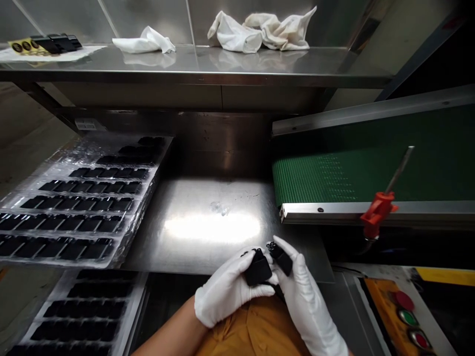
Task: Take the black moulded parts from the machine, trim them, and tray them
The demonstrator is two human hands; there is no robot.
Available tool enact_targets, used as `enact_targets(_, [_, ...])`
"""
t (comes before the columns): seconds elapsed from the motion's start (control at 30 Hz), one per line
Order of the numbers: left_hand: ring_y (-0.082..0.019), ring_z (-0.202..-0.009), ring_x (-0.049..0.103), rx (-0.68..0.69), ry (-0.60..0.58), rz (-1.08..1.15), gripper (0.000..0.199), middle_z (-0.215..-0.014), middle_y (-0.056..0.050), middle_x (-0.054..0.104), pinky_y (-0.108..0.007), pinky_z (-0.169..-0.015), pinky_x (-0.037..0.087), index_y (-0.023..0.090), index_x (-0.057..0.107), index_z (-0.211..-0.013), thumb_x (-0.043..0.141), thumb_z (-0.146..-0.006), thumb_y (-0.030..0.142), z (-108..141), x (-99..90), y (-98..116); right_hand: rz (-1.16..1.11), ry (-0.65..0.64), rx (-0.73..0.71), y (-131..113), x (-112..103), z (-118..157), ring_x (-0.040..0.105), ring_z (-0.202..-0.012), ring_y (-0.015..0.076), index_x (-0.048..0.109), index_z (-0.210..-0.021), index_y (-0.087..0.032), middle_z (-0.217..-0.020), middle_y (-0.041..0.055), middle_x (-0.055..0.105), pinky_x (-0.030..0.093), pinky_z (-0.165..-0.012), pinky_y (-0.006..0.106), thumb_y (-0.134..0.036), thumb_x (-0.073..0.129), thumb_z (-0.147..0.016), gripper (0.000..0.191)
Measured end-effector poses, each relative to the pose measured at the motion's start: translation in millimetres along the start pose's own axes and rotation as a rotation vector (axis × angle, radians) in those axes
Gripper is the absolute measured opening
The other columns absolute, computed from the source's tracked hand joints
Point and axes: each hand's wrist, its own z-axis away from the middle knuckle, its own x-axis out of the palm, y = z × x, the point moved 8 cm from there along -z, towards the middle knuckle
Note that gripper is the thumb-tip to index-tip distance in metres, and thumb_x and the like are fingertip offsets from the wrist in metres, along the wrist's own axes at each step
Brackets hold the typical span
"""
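Note:
In the head view, both of my hands wear white gloves and are close together at the front edge of the metal table. My left hand (229,284) is closed around a small black rectangular part (259,270) with small knobs along its top. A similar black part (281,258) is gripped in my right hand (306,291), tilted, its knobbed end towards the left. The two parts nearly meet; whether they touch is hard to tell. To the left, a stack of clear plastic trays (122,235) carries rows of such black pieces.
A green conveyor belt (374,158) runs off to the right, with a red-handled tool (379,210) on its rail. White cloths (237,34) lie on the metal shelf (200,62) above. Lower right is an orange button box (386,296); another loaded tray (126,316) sits lower left.

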Motion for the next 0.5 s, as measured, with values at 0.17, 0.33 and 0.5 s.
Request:
enact_targets(0.17, [-0.022, -0.101, 0.063, -0.002, 0.038, -0.021, 0.033, -0.101, -0.011, 0.066, -0.041, -0.098, 0.046, 0.012, 0.061, -0.114, 0.060, -0.082, 0.011, 5, -8.6, -1, 0.111, 0.035, 0.004, 5, -2, 3, 0.043, -0.133, 0.0225, 0.055, -0.131, -0.029, -0.143, 0.0035, 0.050, 0.034, -0.114, 0.041, -0.053, 0.053, -0.088, 0.049])
enact_targets(0.33, [-0.023, -0.097, 0.065, 0.001, 0.076, 0.011, 0.040, -0.102, -0.010, 0.066, -0.048, -0.103, 0.043, 0.013, 0.060, -0.116, 0.058, -0.077, 0.006, 7, -14.6, 2, 0.081, 0.066, -0.034, -12, -3, 6, 0.049, -0.129, 0.0227, 0.058, -0.129, -0.028, -0.137, 0.0042, 0.057, 0.043, -0.108, 0.038, -0.046, 0.060, -0.084, 0.048])
enact_targets(0.5, [-0.027, -0.115, 0.058, 0.008, 0.055, 0.028, 0.031, -0.122, -0.012, 0.062, -0.050, -0.108, 0.039, 0.013, 0.064, -0.110, 0.058, -0.080, 0.007, 5, -14.9, 4, 0.020, 0.113, -0.022, -16, -6, 6, 0.058, -0.119, 0.0255, 0.062, -0.120, -0.024, -0.126, 0.0072, 0.064, 0.050, -0.101, 0.041, -0.040, 0.069, -0.077, 0.047])
